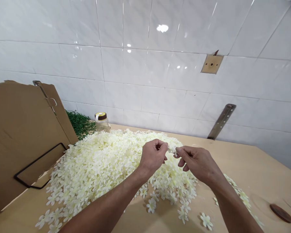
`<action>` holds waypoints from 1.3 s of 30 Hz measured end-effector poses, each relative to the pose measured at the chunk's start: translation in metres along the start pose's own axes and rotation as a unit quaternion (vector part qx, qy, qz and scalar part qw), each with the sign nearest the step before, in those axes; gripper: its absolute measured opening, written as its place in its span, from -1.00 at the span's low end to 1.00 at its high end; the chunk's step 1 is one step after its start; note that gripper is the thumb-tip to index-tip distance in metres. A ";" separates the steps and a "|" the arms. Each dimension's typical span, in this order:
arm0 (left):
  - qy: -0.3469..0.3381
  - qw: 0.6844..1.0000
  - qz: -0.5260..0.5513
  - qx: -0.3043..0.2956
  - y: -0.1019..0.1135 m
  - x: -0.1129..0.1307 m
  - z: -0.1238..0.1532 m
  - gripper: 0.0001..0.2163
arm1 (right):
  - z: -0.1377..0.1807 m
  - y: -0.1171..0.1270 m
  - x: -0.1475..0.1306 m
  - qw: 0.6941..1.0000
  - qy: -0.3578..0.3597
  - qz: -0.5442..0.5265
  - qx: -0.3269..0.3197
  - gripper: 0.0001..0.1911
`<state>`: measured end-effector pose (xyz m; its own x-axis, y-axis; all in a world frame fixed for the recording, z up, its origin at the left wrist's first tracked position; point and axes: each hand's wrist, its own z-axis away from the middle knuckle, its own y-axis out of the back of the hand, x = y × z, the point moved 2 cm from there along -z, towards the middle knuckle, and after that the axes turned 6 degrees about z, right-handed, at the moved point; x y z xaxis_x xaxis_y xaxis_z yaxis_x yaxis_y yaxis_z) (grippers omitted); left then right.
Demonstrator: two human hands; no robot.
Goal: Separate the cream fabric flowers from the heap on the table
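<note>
A big heap of pale cream artificial flowers [104,158] covers the middle of the table. Above its right side, my left hand [154,155] pinches the edge of a small white artificial flower [172,149] between thumb and forefinger. From the other side my right hand [196,160] grips the same small piece with thumb and forefinger, its other fingers curled below. The fingertips cover much of it, so I cannot tell whether it is one blossom or more. A single loose flower [206,221] lies on the tabletop below my right wrist.
At the left stands a cardboard box [26,129], with a black wire frame [38,161] against it. Behind the heap are a lidded jar [102,123] and green artificial grass [80,123]. A metal bracket [221,122] rises by the tiled wall. More flowers [242,195] trail past my right forearm.
</note>
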<state>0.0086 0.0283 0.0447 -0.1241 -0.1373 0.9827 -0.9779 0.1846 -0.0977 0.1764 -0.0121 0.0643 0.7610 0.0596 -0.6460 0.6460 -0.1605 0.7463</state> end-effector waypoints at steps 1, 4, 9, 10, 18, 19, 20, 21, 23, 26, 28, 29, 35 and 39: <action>-0.010 1.000 -0.005 0.008 0.001 0.001 0.000 -0.82 | 0.000 0.001 0.000 1.000 -0.002 -0.003 0.005 -0.52; -0.020 1.000 0.005 0.023 0.003 0.003 -0.001 -0.78 | 0.000 0.003 -0.001 0.999 -0.009 -0.029 0.013 -0.53; -0.004 0.998 0.059 0.027 0.003 0.006 -0.002 -0.77 | -0.003 0.004 0.001 0.990 0.003 -0.141 0.006 -0.56; 0.000 0.997 0.067 0.025 0.003 0.006 -0.002 -0.77 | -0.004 0.004 0.002 0.986 0.008 -0.166 0.003 -0.56; 0.022 0.995 0.097 0.011 0.002 0.005 -0.002 -0.77 | -0.005 0.002 0.005 0.954 -0.021 -0.297 -0.038 -0.48; 0.026 0.995 0.100 0.010 0.002 0.005 -0.002 -0.77 | -0.005 0.002 0.004 0.952 -0.025 -0.304 -0.036 -0.48; 0.030 0.994 0.103 0.009 0.002 0.006 -0.002 -0.77 | -0.004 0.003 0.002 0.950 -0.028 -0.309 -0.033 -0.47; 0.035 0.994 0.108 0.008 0.002 0.006 -0.002 -0.78 | -0.004 0.004 0.001 0.949 -0.029 -0.313 -0.027 -0.47; 0.042 0.992 0.122 0.005 0.002 0.008 -0.002 -0.78 | -0.004 0.005 0.000 0.950 -0.026 -0.310 -0.016 -0.46; 0.049 0.989 0.142 0.002 0.002 0.010 -0.001 -0.78 | -0.007 0.003 0.004 0.963 -0.015 -0.270 -0.010 -0.45; 0.050 0.987 0.151 -0.002 0.002 0.010 -0.001 -0.78 | -0.010 0.000 0.009 0.976 -0.011 -0.215 -0.005 -0.45; 0.049 0.987 0.154 -0.004 0.002 0.010 -0.001 -0.78 | -0.011 -0.002 0.012 0.983 -0.012 -0.182 -0.001 -0.47; 0.033 0.990 0.138 -0.017 -0.001 0.003 -0.001 -0.76 | -0.009 -0.009 0.006 0.989 0.015 -0.146 -0.005 -0.50; -0.005 0.996 0.084 -0.016 -0.004 0.000 0.001 -0.75 | -0.003 -0.010 -0.008 0.973 0.038 -0.227 -0.034 -0.50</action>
<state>0.0125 0.0261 0.0448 -0.2867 -0.1110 0.9516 -0.9374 0.2372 -0.2548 0.1639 -0.0077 0.0620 0.3972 0.1824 -0.8994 0.9169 -0.0361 0.3976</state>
